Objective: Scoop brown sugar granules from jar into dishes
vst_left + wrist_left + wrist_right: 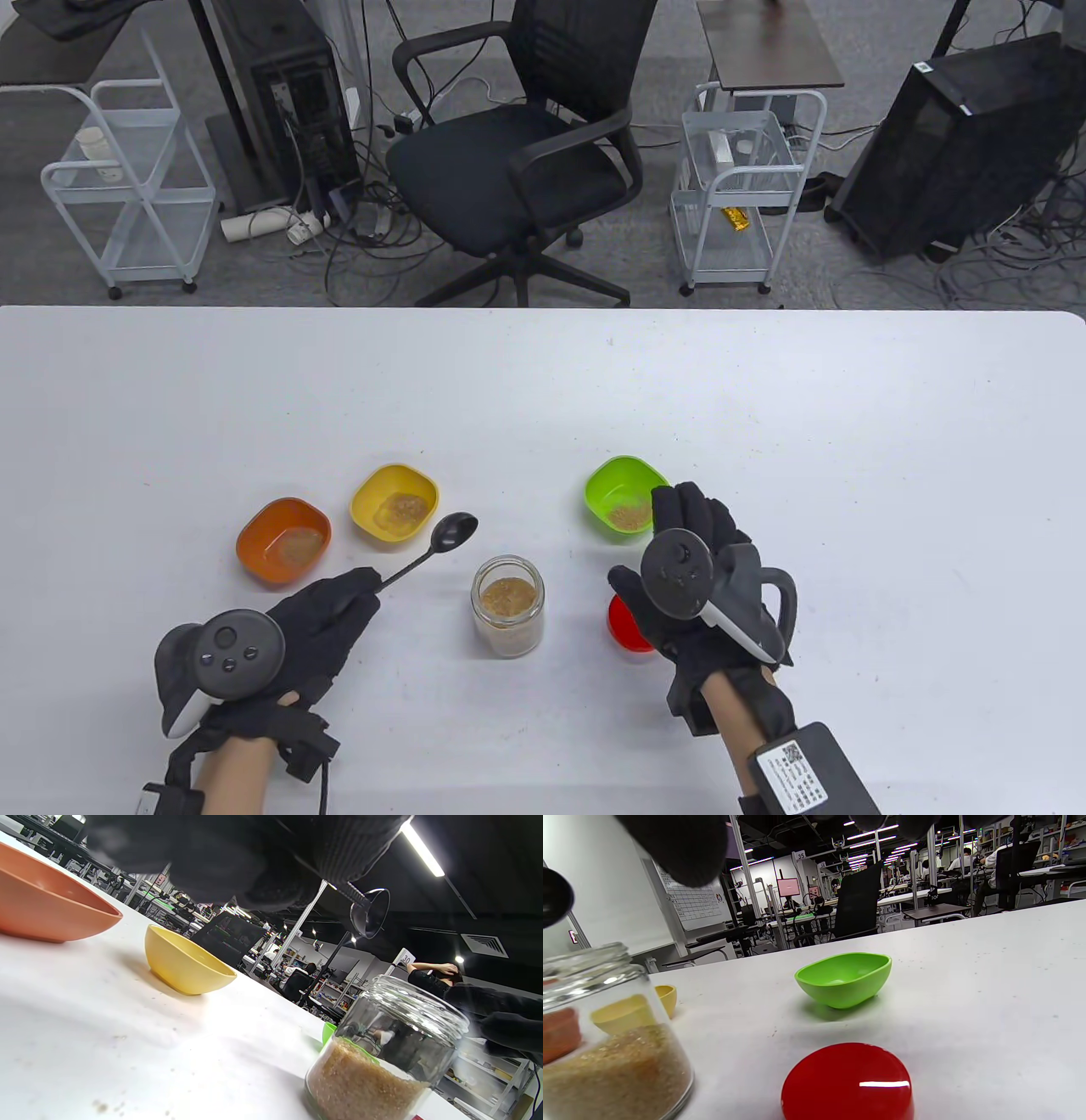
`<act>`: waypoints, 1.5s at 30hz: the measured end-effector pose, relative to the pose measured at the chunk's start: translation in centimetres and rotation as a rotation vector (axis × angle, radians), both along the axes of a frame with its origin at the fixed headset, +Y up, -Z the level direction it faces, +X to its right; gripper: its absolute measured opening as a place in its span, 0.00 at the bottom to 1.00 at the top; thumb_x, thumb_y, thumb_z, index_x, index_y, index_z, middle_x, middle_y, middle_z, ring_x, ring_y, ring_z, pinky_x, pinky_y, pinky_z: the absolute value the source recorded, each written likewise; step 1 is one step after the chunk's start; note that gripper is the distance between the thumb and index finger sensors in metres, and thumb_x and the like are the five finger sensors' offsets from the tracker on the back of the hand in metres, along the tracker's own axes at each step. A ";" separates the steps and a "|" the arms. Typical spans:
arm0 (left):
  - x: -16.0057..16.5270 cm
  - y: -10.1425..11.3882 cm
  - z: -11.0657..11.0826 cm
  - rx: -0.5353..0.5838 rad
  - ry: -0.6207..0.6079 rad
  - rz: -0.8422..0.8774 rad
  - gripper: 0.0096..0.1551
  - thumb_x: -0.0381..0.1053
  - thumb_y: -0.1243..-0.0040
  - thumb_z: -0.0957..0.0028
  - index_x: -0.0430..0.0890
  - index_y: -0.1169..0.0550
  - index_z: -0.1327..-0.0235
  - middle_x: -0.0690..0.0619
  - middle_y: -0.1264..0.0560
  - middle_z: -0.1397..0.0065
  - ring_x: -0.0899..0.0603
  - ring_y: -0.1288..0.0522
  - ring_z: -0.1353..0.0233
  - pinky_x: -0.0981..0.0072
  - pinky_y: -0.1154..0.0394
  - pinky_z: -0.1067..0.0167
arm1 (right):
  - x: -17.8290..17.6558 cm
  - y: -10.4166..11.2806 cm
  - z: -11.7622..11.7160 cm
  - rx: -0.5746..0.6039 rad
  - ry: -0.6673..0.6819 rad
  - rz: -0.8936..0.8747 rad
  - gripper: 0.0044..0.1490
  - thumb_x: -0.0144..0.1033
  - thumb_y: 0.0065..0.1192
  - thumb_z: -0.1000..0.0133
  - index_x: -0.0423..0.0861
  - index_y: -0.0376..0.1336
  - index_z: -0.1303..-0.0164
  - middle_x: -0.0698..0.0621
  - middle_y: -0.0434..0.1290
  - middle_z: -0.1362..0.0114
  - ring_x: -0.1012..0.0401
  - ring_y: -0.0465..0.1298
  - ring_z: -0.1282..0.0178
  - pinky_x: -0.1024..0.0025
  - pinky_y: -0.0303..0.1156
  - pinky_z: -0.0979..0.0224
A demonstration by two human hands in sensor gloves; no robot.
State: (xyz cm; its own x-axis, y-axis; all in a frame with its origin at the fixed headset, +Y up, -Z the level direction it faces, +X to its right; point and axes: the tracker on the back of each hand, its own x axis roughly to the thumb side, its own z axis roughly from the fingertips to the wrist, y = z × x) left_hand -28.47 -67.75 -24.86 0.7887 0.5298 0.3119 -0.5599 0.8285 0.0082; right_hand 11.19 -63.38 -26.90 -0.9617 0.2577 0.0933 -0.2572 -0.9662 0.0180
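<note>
An open glass jar half full of brown sugar stands in the middle of the table; it also shows in the left wrist view and the right wrist view. My left hand grips the handle of a black spoon, whose empty bowl hangs above the table between the yellow dish and the jar. The orange dish, the yellow dish and the green dish each hold some sugar. My right hand hovers with fingers spread over the red lid, holding nothing.
The red lid lies flat on the table right of the jar, in front of the green dish. The table's far edge lies well beyond the dishes, with an office chair and carts behind it.
</note>
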 end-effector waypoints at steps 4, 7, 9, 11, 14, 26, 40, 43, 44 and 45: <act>0.2 -0.1 -0.1 -0.012 -0.009 0.015 0.25 0.57 0.40 0.35 0.46 0.20 0.31 0.51 0.15 0.46 0.47 0.15 0.57 0.54 0.16 0.53 | -0.3 -0.6 2.5 0.009 -0.011 -0.042 0.60 0.58 0.58 0.41 0.35 0.37 0.15 0.32 0.40 0.10 0.29 0.46 0.16 0.25 0.49 0.22; 0.3 -0.2 -0.3 -0.026 -0.012 0.024 0.25 0.57 0.40 0.35 0.46 0.20 0.31 0.51 0.15 0.46 0.47 0.15 0.58 0.54 0.16 0.53 | -0.6 -1.2 3.6 0.014 -0.014 -0.059 0.60 0.58 0.58 0.41 0.35 0.37 0.15 0.32 0.40 0.10 0.29 0.46 0.16 0.25 0.49 0.22; 0.3 -0.3 -0.5 -0.036 -0.015 0.023 0.25 0.57 0.40 0.34 0.45 0.20 0.31 0.51 0.15 0.46 0.46 0.15 0.57 0.54 0.16 0.53 | -0.8 -1.8 4.3 0.019 -0.020 -0.065 0.60 0.59 0.58 0.41 0.35 0.37 0.15 0.32 0.41 0.10 0.29 0.46 0.16 0.25 0.49 0.22; 0.4 -0.3 -0.7 -0.042 -0.015 0.020 0.25 0.57 0.40 0.34 0.45 0.20 0.31 0.51 0.15 0.46 0.46 0.15 0.57 0.54 0.16 0.53 | -1.0 -2.6 4.8 0.032 -0.031 -0.080 0.60 0.59 0.58 0.41 0.35 0.37 0.15 0.32 0.41 0.10 0.29 0.46 0.16 0.25 0.49 0.22; 0.7 -0.2 -0.7 -0.042 -0.016 0.011 0.25 0.57 0.40 0.34 0.45 0.20 0.31 0.51 0.15 0.45 0.46 0.15 0.57 0.54 0.16 0.53 | -1.1 -3.5 4.9 0.045 -0.041 -0.078 0.60 0.59 0.58 0.42 0.35 0.38 0.15 0.32 0.43 0.10 0.29 0.47 0.16 0.25 0.50 0.22; 1.1 -0.6 -0.7 -0.112 0.112 -0.014 0.25 0.56 0.41 0.32 0.42 0.19 0.32 0.50 0.15 0.46 0.45 0.15 0.57 0.52 0.16 0.53 | -0.1 -4.2 5.2 0.105 -0.075 -0.099 0.58 0.58 0.59 0.42 0.36 0.42 0.16 0.34 0.48 0.11 0.32 0.51 0.15 0.26 0.52 0.22; 2.0 -4.3 -2.1 -0.501 0.177 -0.262 0.24 0.57 0.43 0.31 0.46 0.20 0.29 0.47 0.19 0.35 0.40 0.16 0.45 0.45 0.20 0.41 | -0.1 -4.4 5.1 0.075 -0.063 -0.113 0.57 0.58 0.59 0.42 0.36 0.42 0.16 0.34 0.48 0.11 0.32 0.52 0.16 0.26 0.52 0.22; 2.1 -4.6 -2.2 -0.508 0.185 -0.299 0.24 0.57 0.42 0.31 0.48 0.20 0.29 0.45 0.22 0.32 0.38 0.19 0.40 0.42 0.23 0.37 | -0.1 -4.4 5.1 0.072 -0.063 -0.115 0.57 0.58 0.59 0.42 0.36 0.42 0.16 0.34 0.48 0.11 0.32 0.52 0.16 0.26 0.52 0.22; 2.2 -4.6 -2.2 -0.506 0.191 -0.295 0.24 0.57 0.42 0.31 0.48 0.20 0.29 0.45 0.23 0.31 0.38 0.20 0.39 0.42 0.24 0.36 | -0.1 -4.4 5.1 0.069 -0.063 -0.118 0.57 0.58 0.59 0.42 0.36 0.42 0.16 0.34 0.48 0.11 0.32 0.52 0.16 0.26 0.52 0.22; 2.2 -4.6 -2.1 -0.493 0.202 -0.295 0.24 0.57 0.42 0.31 0.48 0.20 0.28 0.45 0.24 0.30 0.37 0.21 0.37 0.41 0.25 0.34 | -0.1 -4.4 5.1 0.068 -0.064 -0.119 0.57 0.58 0.59 0.42 0.36 0.42 0.16 0.34 0.48 0.11 0.32 0.52 0.16 0.26 0.52 0.22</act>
State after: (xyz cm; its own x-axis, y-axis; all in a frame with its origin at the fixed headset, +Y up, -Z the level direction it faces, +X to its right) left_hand -26.26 -72.30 -26.99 0.9423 0.3237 -0.0860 -0.3334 0.8817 -0.3338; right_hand 11.13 -67.83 -21.83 -0.9292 0.3656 0.0540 -0.3687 -0.9272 -0.0664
